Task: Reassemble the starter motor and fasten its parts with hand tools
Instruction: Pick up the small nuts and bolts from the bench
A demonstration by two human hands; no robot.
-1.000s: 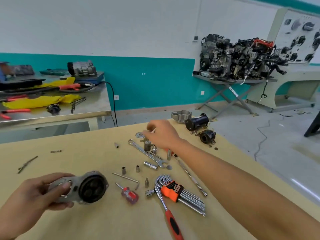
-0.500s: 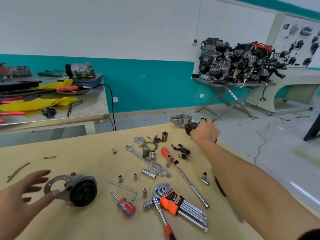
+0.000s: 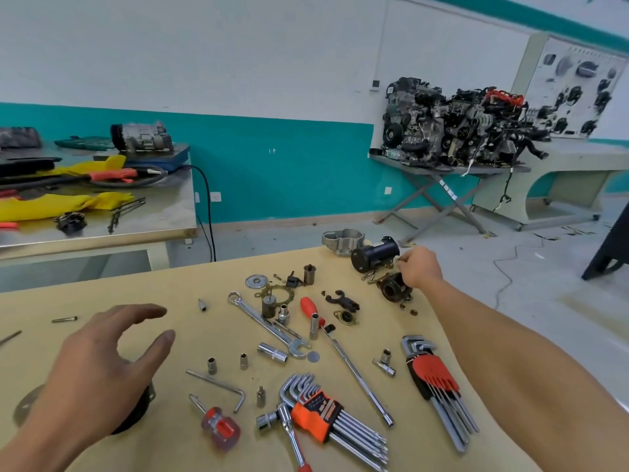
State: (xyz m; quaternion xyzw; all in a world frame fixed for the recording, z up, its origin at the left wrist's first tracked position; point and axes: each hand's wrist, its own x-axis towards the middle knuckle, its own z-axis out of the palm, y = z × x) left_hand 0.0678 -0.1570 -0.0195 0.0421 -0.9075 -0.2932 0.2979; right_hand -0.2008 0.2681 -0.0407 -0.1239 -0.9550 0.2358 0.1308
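In the head view, our left hand [image 3: 102, 366] hovers slack and spread, holding nothing. The round end housing [image 3: 134, 415] lies on the table [image 3: 218, 267] beneath its palm, peeking out at five o'clock. Our right hand [image 3: 417, 267] curls its fingers against the black motor body [image 3: 372, 255] at its ten o'clock; we cannot tell whether it grips.

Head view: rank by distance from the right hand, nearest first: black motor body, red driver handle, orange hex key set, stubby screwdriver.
1. black motor body, beside the right hand, far edge.
2. red driver handle, mid-table.
3. orange hex key set, near edge.
4. stubby screwdriver, near left.
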